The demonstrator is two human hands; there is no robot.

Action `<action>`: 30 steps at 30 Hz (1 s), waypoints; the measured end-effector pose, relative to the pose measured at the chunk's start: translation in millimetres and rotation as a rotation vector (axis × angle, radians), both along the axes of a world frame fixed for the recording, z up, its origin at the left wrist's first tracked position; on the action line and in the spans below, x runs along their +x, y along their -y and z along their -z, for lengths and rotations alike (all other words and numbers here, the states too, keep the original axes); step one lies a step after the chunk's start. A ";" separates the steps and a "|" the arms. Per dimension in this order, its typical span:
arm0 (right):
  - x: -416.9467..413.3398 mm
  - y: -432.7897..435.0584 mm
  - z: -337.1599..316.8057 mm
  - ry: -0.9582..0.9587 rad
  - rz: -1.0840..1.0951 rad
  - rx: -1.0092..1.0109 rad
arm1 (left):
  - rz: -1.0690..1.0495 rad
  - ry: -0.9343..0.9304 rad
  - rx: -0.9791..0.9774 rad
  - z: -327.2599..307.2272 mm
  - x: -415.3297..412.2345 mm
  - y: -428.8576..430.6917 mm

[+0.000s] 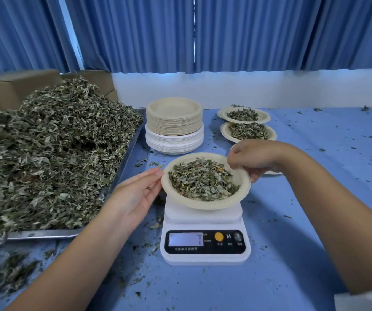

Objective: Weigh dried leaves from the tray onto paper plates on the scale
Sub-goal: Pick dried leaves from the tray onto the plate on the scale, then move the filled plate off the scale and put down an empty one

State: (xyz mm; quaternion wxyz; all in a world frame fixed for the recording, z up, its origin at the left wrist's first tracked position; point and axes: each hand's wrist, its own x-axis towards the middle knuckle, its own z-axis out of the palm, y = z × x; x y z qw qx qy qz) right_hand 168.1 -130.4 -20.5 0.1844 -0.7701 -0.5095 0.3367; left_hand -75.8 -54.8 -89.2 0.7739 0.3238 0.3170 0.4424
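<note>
Two hands on the plate (pixel 205 206) over the scale (pixel 205 258): left hand (pixel 135 196) flat-fingered at its rim, right hand (pixel 256 158) pinching it.

Left hand (pixel 135 195) open, fingers (pixel 150 178) straight against the plate (pixel 203 207); right hand (pixel 258 159) pinches its rim.

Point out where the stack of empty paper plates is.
Head view, centre: the stack of beige and white paper plates stands behind the white digital scale, right of the metal leaf tray.
</note>
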 end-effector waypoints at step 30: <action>143.0 43.7 20.0 -0.038 0.691 0.227 | 0.230 -0.337 0.080 -37.8 187.8 8.4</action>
